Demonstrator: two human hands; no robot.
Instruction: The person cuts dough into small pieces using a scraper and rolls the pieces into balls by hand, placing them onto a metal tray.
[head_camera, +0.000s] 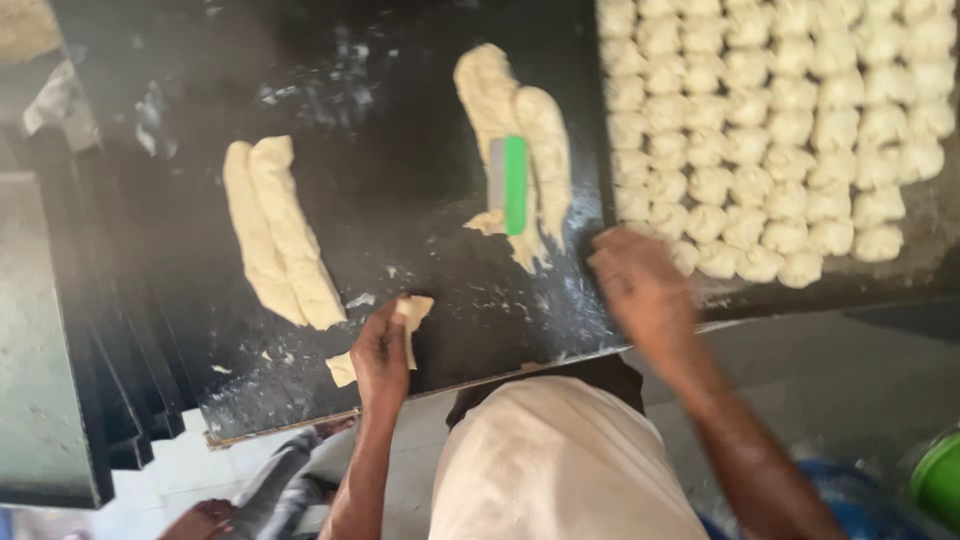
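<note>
Pale apron cloth (560, 470) fills the foreground. Left hand (381, 355) pinches a small flat piece of pale dough (412, 312) on the dark floured surface (400, 200); right hand (640, 285), fingers loosely apart, holds nothing beside many shaped dough balls (770, 120). Two long dough logs (280, 235) and more under a green-handled scraper (510, 185) lie uncut.

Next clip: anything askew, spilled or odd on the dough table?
Nothing is damaged. Flour smears and small scraps dot the black table. A green-handled scraper lies on top of one dough log. The left hand presses a thin dough strip at the table's near edge; the right hand reaches the tidy rows of dough balls.
</note>
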